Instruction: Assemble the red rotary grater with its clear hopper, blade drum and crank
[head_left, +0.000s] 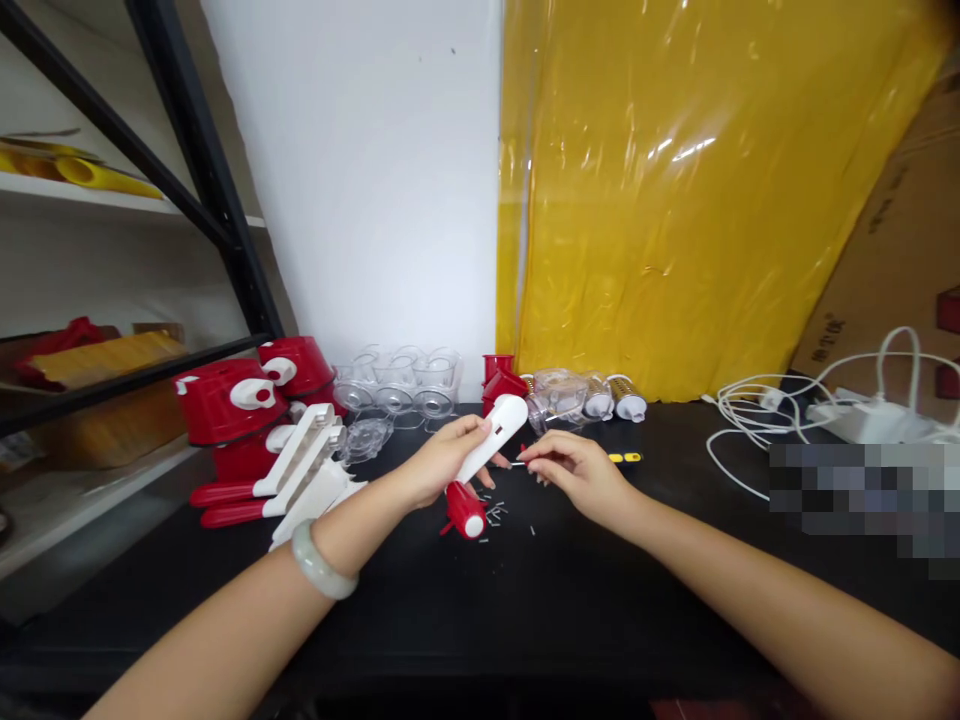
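Though near half-curled R hand (576, 470) (grip unclear), L hand (442, 462) thumb-up, grip rnd wht handle (487, 445).

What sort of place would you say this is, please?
It looks like a small assembly workbench: several matching red housings and clear plastic parts are grouped on a black tabletop, with small loose metal pieces scattered near the hands.

We saw a white wall (367, 180) at eleven o'clock, glinting yellow sheeting (660, 220) at two, black-framed shelves (199, 150) at ten, a black tabletop (480, 620) at six.
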